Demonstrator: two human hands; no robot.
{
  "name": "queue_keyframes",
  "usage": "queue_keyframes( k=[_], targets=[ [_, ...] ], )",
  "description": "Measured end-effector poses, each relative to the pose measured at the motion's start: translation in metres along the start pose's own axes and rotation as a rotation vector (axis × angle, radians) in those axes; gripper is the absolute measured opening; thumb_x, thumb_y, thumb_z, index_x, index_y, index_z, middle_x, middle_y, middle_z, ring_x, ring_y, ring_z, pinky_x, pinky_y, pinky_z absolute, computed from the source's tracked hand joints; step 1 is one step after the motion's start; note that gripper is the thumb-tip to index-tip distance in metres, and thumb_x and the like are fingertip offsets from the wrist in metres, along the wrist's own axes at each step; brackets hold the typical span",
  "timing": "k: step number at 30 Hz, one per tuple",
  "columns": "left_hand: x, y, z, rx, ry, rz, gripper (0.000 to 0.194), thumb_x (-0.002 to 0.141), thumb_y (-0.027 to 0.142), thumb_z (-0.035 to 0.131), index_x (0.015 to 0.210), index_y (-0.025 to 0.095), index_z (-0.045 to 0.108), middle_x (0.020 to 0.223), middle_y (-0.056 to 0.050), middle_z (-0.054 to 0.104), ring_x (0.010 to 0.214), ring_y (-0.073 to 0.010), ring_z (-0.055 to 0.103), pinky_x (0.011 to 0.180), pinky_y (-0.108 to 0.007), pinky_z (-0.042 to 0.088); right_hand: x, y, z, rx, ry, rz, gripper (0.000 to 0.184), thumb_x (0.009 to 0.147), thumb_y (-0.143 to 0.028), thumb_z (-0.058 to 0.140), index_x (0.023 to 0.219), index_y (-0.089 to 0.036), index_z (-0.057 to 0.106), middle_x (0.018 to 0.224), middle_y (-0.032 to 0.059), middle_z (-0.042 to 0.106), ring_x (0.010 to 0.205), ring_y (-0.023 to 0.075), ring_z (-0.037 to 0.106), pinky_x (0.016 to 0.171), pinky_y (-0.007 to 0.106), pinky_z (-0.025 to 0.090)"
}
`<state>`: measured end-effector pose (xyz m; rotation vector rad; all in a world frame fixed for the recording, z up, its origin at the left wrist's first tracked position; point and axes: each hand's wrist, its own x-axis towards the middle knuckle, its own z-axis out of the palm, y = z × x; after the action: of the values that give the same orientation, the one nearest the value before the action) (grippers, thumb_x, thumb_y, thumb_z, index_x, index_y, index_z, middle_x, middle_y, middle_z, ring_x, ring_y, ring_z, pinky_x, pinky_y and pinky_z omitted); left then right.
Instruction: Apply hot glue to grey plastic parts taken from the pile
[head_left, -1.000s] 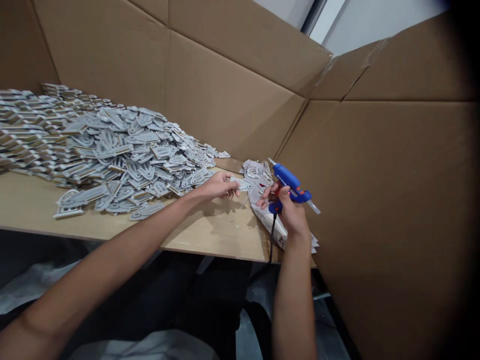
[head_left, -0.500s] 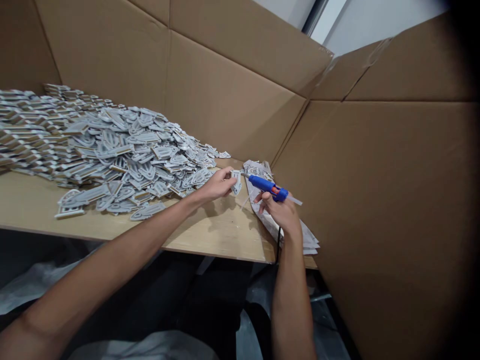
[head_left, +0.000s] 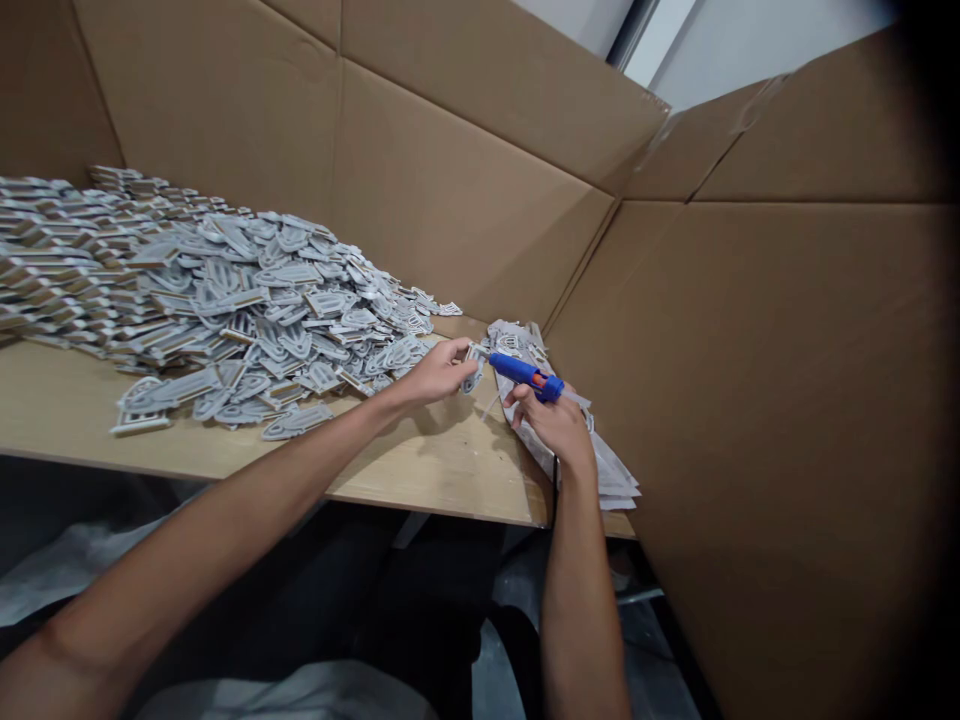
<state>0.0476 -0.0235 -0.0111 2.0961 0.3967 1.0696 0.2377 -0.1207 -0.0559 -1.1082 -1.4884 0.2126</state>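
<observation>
Left hand (head_left: pixel 437 373) holding piece (head_left: pixel 472 380); pile (head_left: pixel 277 290) within cardboard walls (head_left: pixel 457 190).

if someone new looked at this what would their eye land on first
Probably the big heap of grey-white pieces, spread over the left of the wooden table. Next, the bright blue glue gun in the right hand, aimed at a small piece in the left hand. Tall brown cardboard walls stand behind and to the right.
</observation>
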Motion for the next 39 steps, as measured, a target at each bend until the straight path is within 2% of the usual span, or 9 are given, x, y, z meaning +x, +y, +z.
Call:
queue_keyframes(
  k=[10, 19, 26, 33, 39],
  targets=[
    [-0.001, 0.003, -0.002, 0.043, -0.004, 0.032, 0.007, 0.085, 0.023, 0.052, 0.083, 0.019, 0.056, 0.071, 0.004, 0.050, 0.057, -0.0062, 0.047, 0.052, -0.019, 0.034, -0.001, -0.001, 0.000, 0.008, -0.003, 0.028, 0.048, 0.086, -0.068, 0.062, 0.077, -0.022, 0.063, 0.069, 0.0037, 0.067, 0.051, 0.0186, 0.061, 0.050, 0.031, 0.050],
    [-0.001, -0.001, -0.003, 0.052, -0.010, 0.043, 0.009, 0.085, 0.026, 0.053, 0.087, 0.018, 0.059, 0.073, 0.003, 0.052, 0.061, -0.0069, 0.047, 0.054, -0.019, 0.034, -0.003, -0.006, -0.003, -0.196, 0.060, -0.032, 0.046, 0.090, -0.062, 0.058, 0.071, -0.021, 0.066, 0.051, -0.0006, 0.058, 0.050, 0.0174, 0.060, 0.057, 0.028, 0.048],
    [0.000, -0.001, -0.002, 0.053, -0.002, 0.056, 0.008, 0.085, 0.025, 0.053, 0.084, 0.018, 0.058, 0.073, 0.003, 0.052, 0.062, -0.0072, 0.048, 0.056, -0.019, 0.036, -0.002, -0.006, -0.001, -0.194, 0.084, -0.031, 0.042, 0.089, -0.059, 0.062, 0.070, -0.022, 0.067, 0.048, -0.0024, 0.054, 0.045, 0.0160, 0.056, 0.051, 0.026, 0.043],
    [-0.001, -0.001, -0.003, 0.054, -0.005, 0.053, 0.006, 0.085, 0.024, 0.054, 0.081, 0.019, 0.054, 0.071, 0.004, 0.050, 0.061, -0.0074, 0.047, 0.056, -0.019, 0.035, -0.004, -0.009, -0.001, -0.250, 0.079, -0.033, 0.041, 0.091, -0.059, 0.059, 0.074, -0.024, 0.074, 0.047, -0.0025, 0.054, 0.046, 0.0166, 0.057, 0.052, 0.027, 0.045],
    [-0.002, 0.002, -0.002, 0.069, 0.012, 0.049, 0.007, 0.086, 0.023, 0.052, 0.080, 0.020, 0.053, 0.069, 0.004, 0.050, 0.060, -0.0072, 0.047, 0.057, -0.019, 0.036, -0.004, -0.013, 0.001, -0.226, 0.093, -0.031, 0.042, 0.089, -0.061, 0.063, 0.071, -0.024, 0.071, 0.048, -0.0019, 0.054, 0.046, 0.0170, 0.056, 0.049, 0.028, 0.043]
  ],
)
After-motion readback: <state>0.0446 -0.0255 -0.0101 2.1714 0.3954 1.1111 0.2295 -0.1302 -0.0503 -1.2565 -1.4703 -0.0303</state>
